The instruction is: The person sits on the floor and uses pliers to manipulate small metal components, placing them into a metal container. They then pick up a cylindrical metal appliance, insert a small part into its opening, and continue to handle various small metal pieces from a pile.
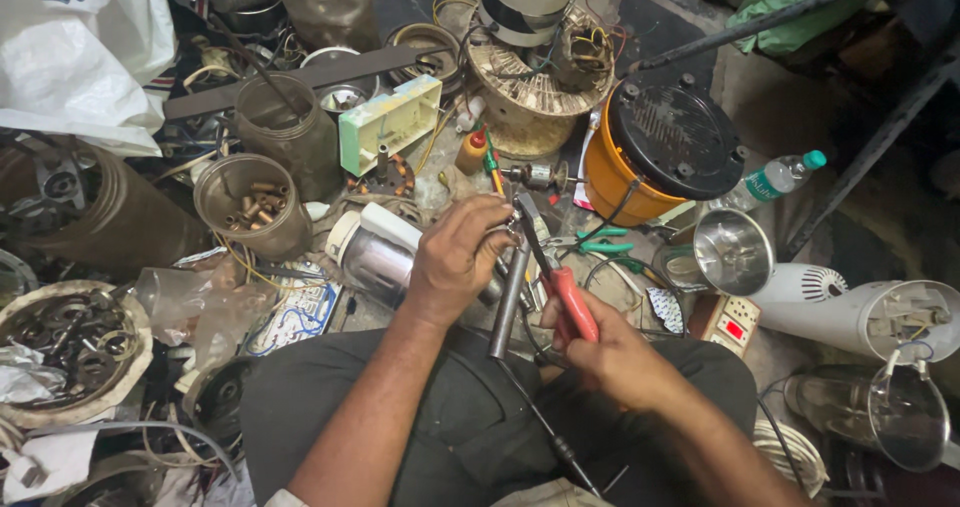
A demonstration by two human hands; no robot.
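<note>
Left hand [455, 257]: fingers were closed on a small metal part [512, 229] above the grey metal rod [508, 302].
Right hand [610, 352]: fingers were wrapped round red-handled pliers [560, 282], near the middle.
Far right: an orange bucket [615, 177] was seen.

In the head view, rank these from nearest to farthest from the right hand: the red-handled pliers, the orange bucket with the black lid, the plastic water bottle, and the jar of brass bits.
1. Red-handled pliers: gripped in the right hand.
2. Orange bucket: just above the hand, slightly right.
3. Plastic water bottle: upper right, beyond the bucket.
4. Jar of brass bits: far left, past the left hand.
</note>
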